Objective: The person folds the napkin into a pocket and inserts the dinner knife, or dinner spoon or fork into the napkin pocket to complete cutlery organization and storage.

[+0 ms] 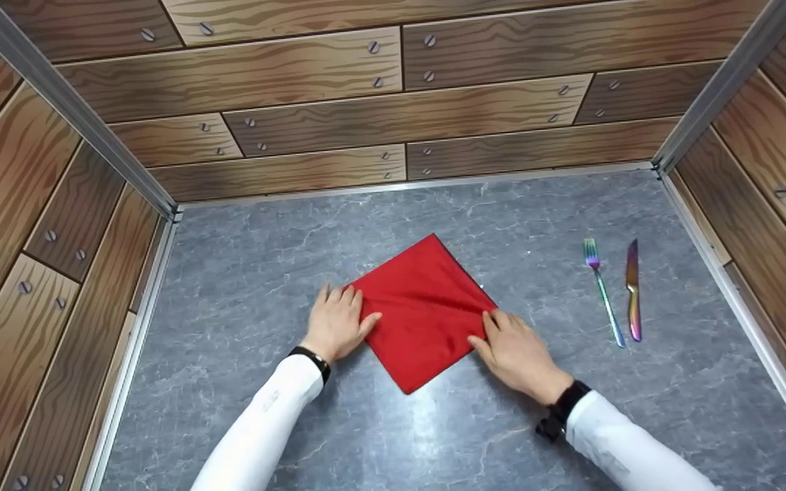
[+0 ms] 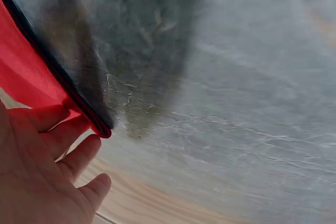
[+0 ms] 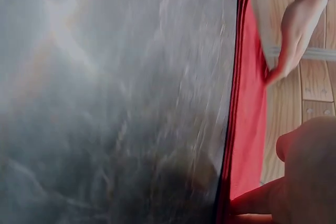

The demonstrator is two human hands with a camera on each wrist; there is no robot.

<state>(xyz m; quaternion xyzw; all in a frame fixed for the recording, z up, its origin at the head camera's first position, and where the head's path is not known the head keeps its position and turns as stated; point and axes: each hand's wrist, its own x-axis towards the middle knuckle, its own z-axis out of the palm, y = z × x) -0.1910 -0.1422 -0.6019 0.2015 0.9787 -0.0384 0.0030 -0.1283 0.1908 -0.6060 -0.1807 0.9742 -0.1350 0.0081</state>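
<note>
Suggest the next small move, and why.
Probably smooth the cloth outward with the right hand: a crease runs across it toward that hand, while the left hand touches the opposite corner and could steady it.

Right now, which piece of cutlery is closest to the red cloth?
The fork, the piece with tines at its far end. It lies between the red cloth and the knife, which has a blade instead and lies farther right.
</note>
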